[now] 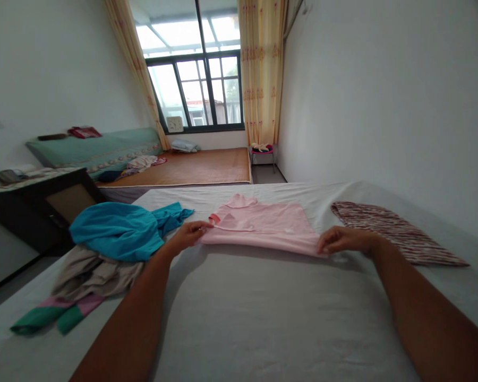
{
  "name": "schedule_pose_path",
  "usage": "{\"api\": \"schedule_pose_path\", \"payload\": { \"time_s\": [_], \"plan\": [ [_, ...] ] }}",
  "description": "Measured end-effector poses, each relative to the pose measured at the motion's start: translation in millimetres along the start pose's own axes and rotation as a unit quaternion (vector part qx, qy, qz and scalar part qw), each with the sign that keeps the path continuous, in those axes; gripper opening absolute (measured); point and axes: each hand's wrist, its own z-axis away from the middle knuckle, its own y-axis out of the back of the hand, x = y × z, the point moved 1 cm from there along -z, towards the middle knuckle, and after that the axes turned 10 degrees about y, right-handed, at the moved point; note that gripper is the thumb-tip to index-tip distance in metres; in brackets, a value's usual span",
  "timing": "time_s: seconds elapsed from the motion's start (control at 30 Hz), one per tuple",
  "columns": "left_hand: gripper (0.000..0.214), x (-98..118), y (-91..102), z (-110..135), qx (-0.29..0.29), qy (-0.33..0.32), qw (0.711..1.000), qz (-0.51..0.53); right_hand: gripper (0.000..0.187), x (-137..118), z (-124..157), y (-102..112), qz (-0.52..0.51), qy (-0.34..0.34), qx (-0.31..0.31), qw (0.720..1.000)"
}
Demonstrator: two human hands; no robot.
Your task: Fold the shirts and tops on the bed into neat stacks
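Note:
A pink shirt lies folded flat on the white bed sheet in front of me. My left hand pinches the shirt's near left corner, close to the collar. My right hand grips the near right corner, fingers closed on the fabric. Both arms reach forward over the bed.
A teal garment tops a pile with a beige cloth and a green-and-pink piece on the bed's left. A striped folded garment lies at right. A dark desk, a second bed and a window are behind.

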Motion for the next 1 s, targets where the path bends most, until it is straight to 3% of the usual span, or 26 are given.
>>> {"api": "schedule_pose_path", "payload": {
  "time_s": [0.07,0.13,0.27,0.33,0.4,0.6,0.8,1.0],
  "plan": [
    [0.051,-3,4.5,4,-0.071,0.009,0.996,-0.045,0.047,-2,8,2,-0.010,-0.045,-0.050,0.998],
    [0.050,-6,4.4,3,-0.085,0.010,0.992,-0.091,0.051,1,7,3,-0.010,-0.083,-0.051,0.995],
    [0.047,-6,-6.6,-7,0.032,0.000,0.983,-0.182,0.057,10,-15,2,0.053,-0.053,0.120,0.990],
    [0.043,-3,-15.9,-12,0.084,-0.001,0.969,-0.231,0.052,11,-27,-3,0.106,-0.008,0.157,0.982],
    [0.041,0,-25.5,-16,0.105,0.017,0.957,-0.269,0.043,11,-34,-9,0.160,0.011,0.136,0.978],
    [0.039,15,-45.8,-18,0.141,0.064,0.937,-0.315,0.029,7,-39,-20,0.236,-0.027,0.103,0.966],
    [0.040,29,-59.9,-16,0.162,0.003,0.933,-0.322,0.023,10,-39,-16,0.224,0.007,0.154,0.962],
    [0.041,27,-65.1,-27,0.175,0.046,0.926,-0.331,0.023,16,-42,-19,0.230,-0.026,0.159,0.960]
  ]
}}
